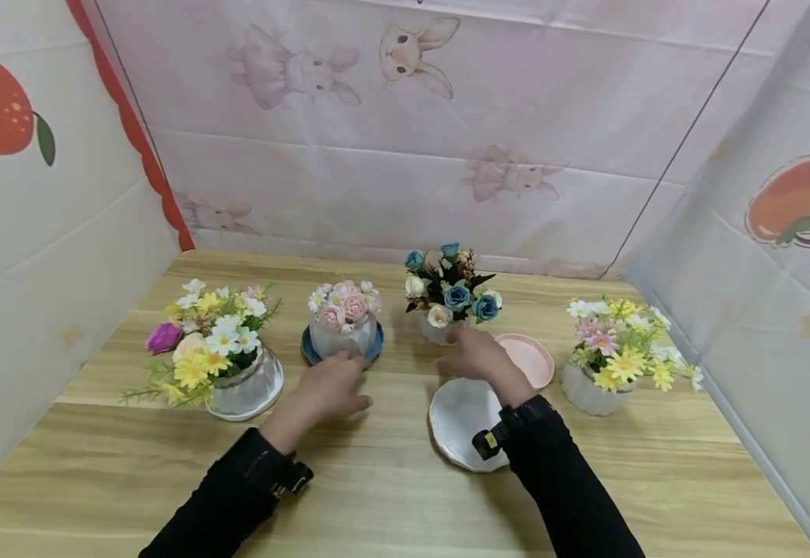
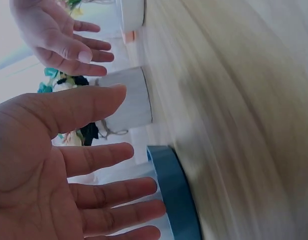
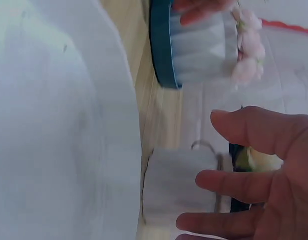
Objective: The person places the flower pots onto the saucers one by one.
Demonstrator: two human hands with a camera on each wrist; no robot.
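Observation:
My left hand [image 1: 328, 387] is at the front of a white pot [image 1: 338, 339] with pink and white flowers, which stands in a blue saucer [image 2: 178, 200]. In the left wrist view its fingers are extended and spread, the tips close to or touching the saucer and pot; contact is unclear. My right hand [image 1: 483, 363] reaches toward a white pot [image 3: 178, 185] holding blue and cream roses [image 1: 456, 297]. Seen from the right wrist, its fingers stretch loosely before that pot and hold nothing; a string is tied round the pot.
Below my right hand lies a white scallop-edged plate [image 1: 455, 422], with a pink saucer [image 1: 533, 360] behind it. At right stands a white pot [image 1: 589, 390] of yellow and pink flowers. A mixed-flower pot [image 1: 237, 390] on a white saucer [image 1: 276, 390] is at left. Printed cloth walls surround the table.

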